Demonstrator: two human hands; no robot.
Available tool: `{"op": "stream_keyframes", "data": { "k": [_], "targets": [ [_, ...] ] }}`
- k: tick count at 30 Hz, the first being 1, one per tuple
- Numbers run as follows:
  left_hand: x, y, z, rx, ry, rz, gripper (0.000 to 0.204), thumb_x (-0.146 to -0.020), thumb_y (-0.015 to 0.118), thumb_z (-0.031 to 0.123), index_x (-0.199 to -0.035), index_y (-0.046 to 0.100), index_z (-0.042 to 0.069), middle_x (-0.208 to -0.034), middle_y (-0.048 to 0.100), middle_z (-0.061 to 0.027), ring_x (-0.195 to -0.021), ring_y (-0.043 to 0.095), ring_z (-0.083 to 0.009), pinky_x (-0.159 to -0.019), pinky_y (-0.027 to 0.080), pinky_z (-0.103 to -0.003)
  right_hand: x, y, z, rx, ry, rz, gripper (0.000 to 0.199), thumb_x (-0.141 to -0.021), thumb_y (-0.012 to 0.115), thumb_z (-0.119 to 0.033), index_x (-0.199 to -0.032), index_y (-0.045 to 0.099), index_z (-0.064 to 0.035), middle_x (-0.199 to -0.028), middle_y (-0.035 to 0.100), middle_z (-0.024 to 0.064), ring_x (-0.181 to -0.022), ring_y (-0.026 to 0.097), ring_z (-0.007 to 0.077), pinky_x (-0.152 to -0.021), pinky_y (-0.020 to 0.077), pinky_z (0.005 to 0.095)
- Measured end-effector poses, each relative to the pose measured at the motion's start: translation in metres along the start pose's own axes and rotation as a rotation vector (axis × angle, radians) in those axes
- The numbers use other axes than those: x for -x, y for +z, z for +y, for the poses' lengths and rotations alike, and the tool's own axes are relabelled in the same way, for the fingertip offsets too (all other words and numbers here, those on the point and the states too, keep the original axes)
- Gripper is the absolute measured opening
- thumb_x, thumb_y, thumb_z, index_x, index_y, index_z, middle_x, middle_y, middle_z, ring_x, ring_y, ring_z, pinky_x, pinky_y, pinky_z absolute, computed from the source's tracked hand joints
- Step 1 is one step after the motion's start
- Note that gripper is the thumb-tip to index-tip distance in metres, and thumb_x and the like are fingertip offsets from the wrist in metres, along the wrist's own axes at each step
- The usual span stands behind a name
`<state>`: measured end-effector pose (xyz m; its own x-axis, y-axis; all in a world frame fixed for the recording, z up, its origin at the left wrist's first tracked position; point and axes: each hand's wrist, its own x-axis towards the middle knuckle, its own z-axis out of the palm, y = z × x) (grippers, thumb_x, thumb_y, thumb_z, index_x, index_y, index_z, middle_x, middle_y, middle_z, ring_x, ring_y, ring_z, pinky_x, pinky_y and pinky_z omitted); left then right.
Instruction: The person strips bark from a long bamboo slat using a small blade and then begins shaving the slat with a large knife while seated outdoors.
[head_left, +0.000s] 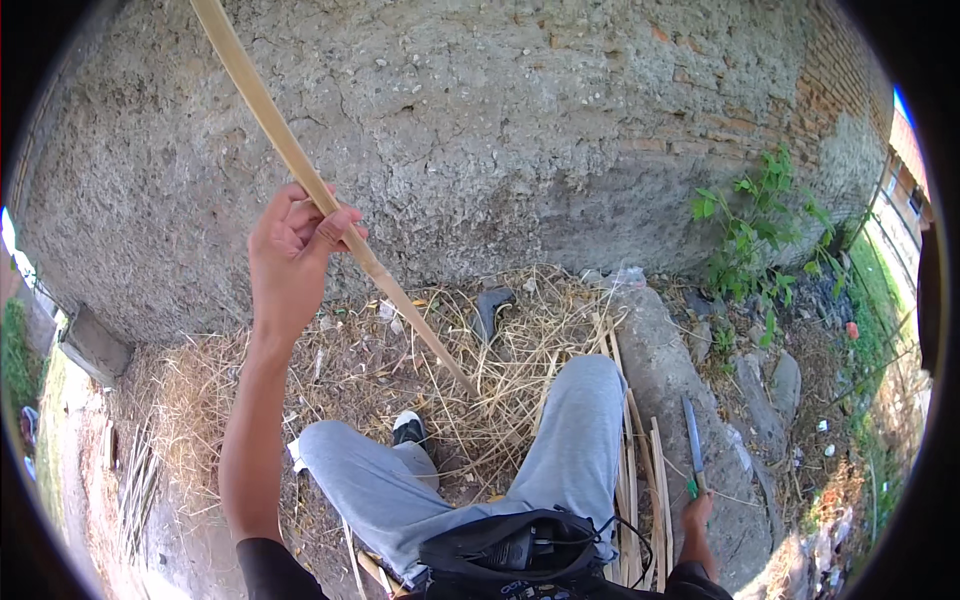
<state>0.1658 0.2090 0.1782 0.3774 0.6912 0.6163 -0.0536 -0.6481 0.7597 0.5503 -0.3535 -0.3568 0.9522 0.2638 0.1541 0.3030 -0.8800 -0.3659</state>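
Observation:
My left hand (292, 240), raised in front of the wall, pinches a long pale bamboo strip (262, 100) between thumb and fingers. Slanting from the upper left, the strip narrows toward its lower end above the straw-covered ground. Low on the right side, my right hand (697, 512) is closed around the handle of a knife (694, 432). Its blade points away from me, over a concrete slab (665, 365), and is apart from the strip. Green material shows by the knife's handle.
A rough, cracked wall (450, 130) rises ahead. Beside my right leg lie several bamboo strips (628, 480). Shavings (510, 385) and a dark curved object (490, 312) cover the ground ahead. A leafy plant (765, 225) grows at right. A black bag (500, 555) rests at my waist.

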Motion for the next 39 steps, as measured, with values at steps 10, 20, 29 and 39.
{"op": "stream_keyframes", "data": {
  "k": [10,20,29,39],
  "targets": [
    [0.037,0.058,-0.054,0.007,-0.188,-0.161,0.018,-0.093,0.059,0.001,-0.108,0.050,-0.001,-0.096,0.067,-0.0132,-0.086,0.069,-0.0207,-0.077,0.057,-0.032,0.021,-0.012,0.039,-0.024,0.210,0.053,0.021,-0.076,0.058,0.000,-0.096,0.065,0.0017,-0.088,0.060,0.0225,-0.085,0.059,0.0401,-0.074,0.0446,0.0445],
    [0.042,0.071,-0.064,-0.015,-0.207,-0.213,0.014,-0.093,0.058,0.000,-0.106,0.052,-0.001,-0.097,0.066,-0.0114,-0.088,0.068,-0.0192,-0.078,0.057,-0.032,0.000,0.003,0.061,0.077,0.234,-0.162,0.040,-0.070,0.074,-0.003,-0.109,0.064,-0.0029,-0.101,0.063,0.0191,-0.097,0.058,0.0374,-0.084,0.0469,0.0459],
    [0.041,0.066,-0.079,-0.004,-0.274,-0.225,0.018,-0.092,0.058,-0.001,-0.108,0.051,-0.001,-0.097,0.066,-0.0104,-0.090,0.068,-0.0172,-0.076,0.056,-0.029,-0.004,-0.027,-0.028,0.251,0.178,-0.045,0.048,-0.072,0.077,-0.013,-0.113,0.057,-0.0009,-0.109,0.060,0.0178,-0.106,0.054,0.0387,-0.086,0.0444,0.0494],
    [0.037,0.063,-0.102,-0.131,-0.323,-0.243,0.019,-0.089,0.062,0.001,-0.106,0.054,0.000,-0.093,0.066,-0.0105,-0.090,0.068,-0.0163,-0.076,0.056,-0.030,-0.071,0.002,-0.024,0.130,-0.019,-0.327,0.034,-0.078,0.058,0.002,-0.111,0.053,0.0022,-0.110,0.054,0.0238,-0.108,0.050,0.0432,-0.094,0.0428,0.0471]
  ]
}}
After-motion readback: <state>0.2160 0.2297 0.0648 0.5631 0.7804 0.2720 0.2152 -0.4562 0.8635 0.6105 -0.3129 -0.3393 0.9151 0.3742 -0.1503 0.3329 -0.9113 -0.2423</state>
